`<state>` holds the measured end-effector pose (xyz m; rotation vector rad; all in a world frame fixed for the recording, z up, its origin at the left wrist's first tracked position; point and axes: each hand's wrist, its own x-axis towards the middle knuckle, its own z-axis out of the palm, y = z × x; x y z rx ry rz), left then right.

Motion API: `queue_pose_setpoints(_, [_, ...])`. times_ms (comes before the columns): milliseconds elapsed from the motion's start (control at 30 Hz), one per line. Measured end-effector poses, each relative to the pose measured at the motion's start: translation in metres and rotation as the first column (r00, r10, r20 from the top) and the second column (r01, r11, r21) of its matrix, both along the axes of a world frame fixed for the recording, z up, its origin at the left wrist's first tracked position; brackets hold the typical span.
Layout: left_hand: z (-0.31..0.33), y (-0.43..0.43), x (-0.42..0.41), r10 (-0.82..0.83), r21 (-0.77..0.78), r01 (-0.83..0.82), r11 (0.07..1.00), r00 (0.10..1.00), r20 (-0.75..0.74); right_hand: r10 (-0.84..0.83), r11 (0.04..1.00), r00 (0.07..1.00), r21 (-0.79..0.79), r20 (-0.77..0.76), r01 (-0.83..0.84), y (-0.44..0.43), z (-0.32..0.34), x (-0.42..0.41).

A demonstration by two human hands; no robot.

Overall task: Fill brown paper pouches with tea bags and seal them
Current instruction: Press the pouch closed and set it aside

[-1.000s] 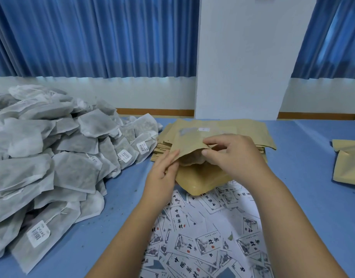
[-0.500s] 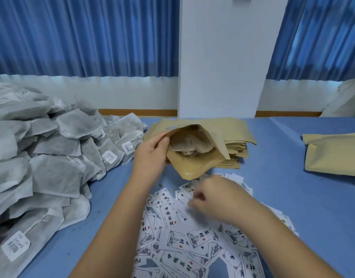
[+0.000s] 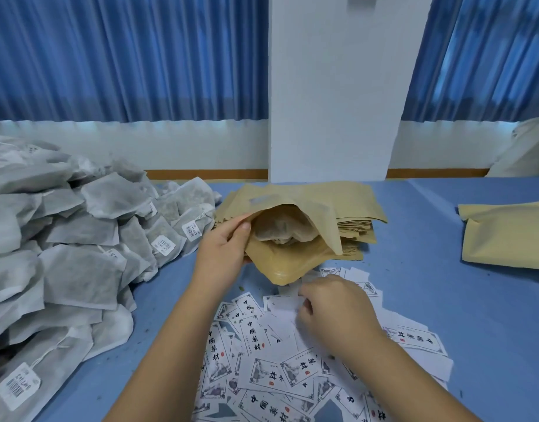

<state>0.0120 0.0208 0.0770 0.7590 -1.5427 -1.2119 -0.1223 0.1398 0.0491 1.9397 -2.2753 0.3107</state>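
Pouch (image 3: pixel 288 264) with tea bag (image 3: pixel 280 231) inside, mouth gripped by left hand (image 3: pixel 222 254); right hand (image 3: pixel 335 312) curled over labels (image 3: pixel 256 333) beneath it, whether pinching one cannot be told

R hand (image 3: pixel 338 315) fingers tucked under palm, grip unclear; tea bag pile (image 3: pixel 64 254) cut off at L edge.

Soft daylight is glowing through the blue curtains (image 3: pixel 125 56) far beyond the fingers (image 3: pixel 242 231), lighting everything evenly; faint shadows are falling beneath the fingers, and wide-angle distortion is bending the edges.
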Motion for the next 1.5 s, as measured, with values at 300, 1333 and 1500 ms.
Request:
queue_pose_setpoints(300, [0.001,0.004,-0.009,-0.012,0.006,0.012,1.0,1.0,0.012,-0.061,0.927,0.997,-0.366,0.051,0.075,0.039,0.075,0.014])
queue_pose_setpoints(1333, [0.023,0.033,-0.017,-0.003,-0.263,0.039,0.964,0.991,0.136,-0.05,0.996,0.991,0.066,-0.121,0.059,-0.036,0.078,0.008])
queue_pose_setpoints(1500, [0.029,0.042,0.001,0.069,-0.241,-0.057,0.969,0.997,0.04,0.159,0.966,0.987,-0.201,-0.038,-0.163,0.007,0.086,0.009])
